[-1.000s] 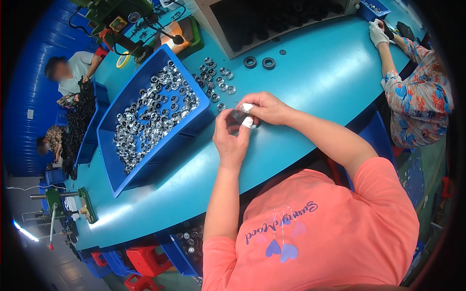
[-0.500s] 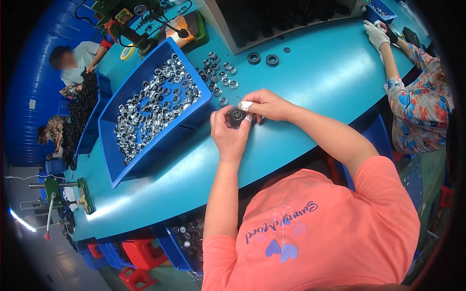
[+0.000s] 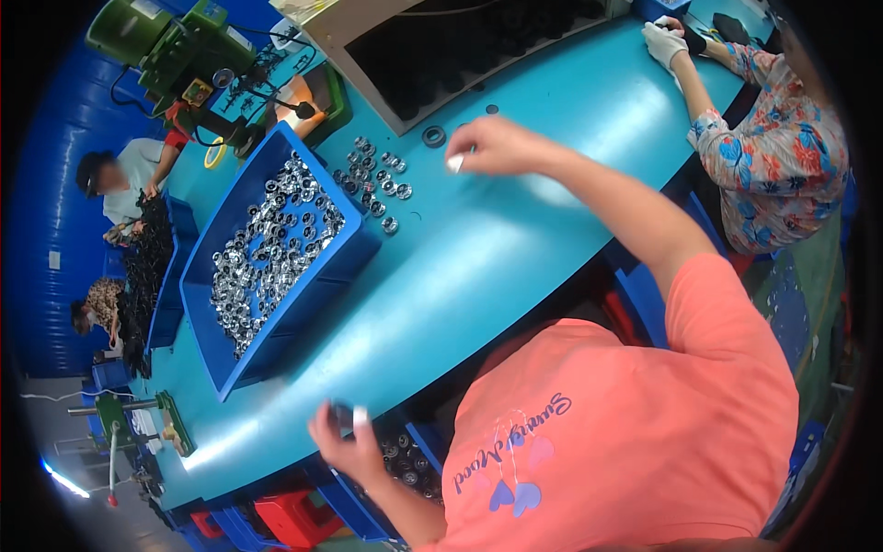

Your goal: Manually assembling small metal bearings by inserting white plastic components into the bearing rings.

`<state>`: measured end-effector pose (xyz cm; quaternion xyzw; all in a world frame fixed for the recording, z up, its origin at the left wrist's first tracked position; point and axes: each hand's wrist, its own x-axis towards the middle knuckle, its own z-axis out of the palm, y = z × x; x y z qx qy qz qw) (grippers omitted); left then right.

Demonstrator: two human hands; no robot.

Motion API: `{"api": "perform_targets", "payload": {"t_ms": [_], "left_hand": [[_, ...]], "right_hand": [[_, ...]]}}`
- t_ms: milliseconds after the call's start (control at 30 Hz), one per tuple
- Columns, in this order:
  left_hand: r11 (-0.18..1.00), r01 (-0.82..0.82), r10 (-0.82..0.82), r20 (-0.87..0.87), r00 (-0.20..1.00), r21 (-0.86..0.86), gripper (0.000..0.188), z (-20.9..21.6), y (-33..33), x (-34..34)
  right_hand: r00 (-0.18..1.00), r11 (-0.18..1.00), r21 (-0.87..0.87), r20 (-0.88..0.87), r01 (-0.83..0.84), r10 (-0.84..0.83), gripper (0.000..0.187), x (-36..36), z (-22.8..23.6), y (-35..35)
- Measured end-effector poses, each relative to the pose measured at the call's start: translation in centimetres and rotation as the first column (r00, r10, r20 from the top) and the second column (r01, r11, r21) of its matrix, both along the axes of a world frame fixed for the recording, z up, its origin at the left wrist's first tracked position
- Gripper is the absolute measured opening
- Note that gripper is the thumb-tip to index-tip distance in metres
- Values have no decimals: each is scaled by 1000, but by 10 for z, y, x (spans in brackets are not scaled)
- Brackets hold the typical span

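My left hand (image 3: 351, 449), slightly blurred, is at the table's near edge above a blue bin (image 3: 425, 443) of round dark parts. Its thumb and fingers grip a black round part (image 3: 342, 415); white covers a fingertip. Over the tabletop, my right hand (image 3: 497, 147) reaches out beside a black ring (image 3: 434, 136), fingers curved and apart, with white on one fingertip. I see nothing held in it. Left of it lie loose clear-and-black round parts (image 3: 403, 191), next to a large blue bin (image 3: 303, 262) filled with more of them.
A green press machine (image 3: 175, 60) and a grey-framed box with a dark inside (image 3: 405, 64) stand at the back. Co-workers sit at the far left and at right, one in a floral shirt (image 3: 768, 166). Red stools (image 3: 294, 517) are below the table (image 3: 515, 248).
My hands have parted. The left one has carried the black round part down and left to the table's near edge; the right one has moved up toward the black rings. The view has shifted.
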<state>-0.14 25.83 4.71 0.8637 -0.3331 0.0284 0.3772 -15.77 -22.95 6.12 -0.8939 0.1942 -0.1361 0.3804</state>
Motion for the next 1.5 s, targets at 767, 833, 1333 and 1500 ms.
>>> {"api": "perform_targets", "payload": {"t_ms": [767, 833, 1333, 1500], "left_hand": [[588, 51, -809, -588, 14, -807, 55, -17, -274, -11], [573, -41, -820, -572, -28, -819, 54, -31, -275, -5], [573, -125, -818, -557, -141, -810, 48, -44, -271, 6], [556, -101, -829, -543, -134, -825, 46, -43, -271, 6]], "right_hand": [[940, 999, 45, 342, -16, 0, 53, 15, 7, 93], [941, 930, 340, 337, -137, 15, 51, 22, -1, 78], [976, 943, -316, 216, 101, -33, 50, 70, -63, 63], [991, 927, -369, 137, 63, -13, 46, 69, -60, 64]]}}
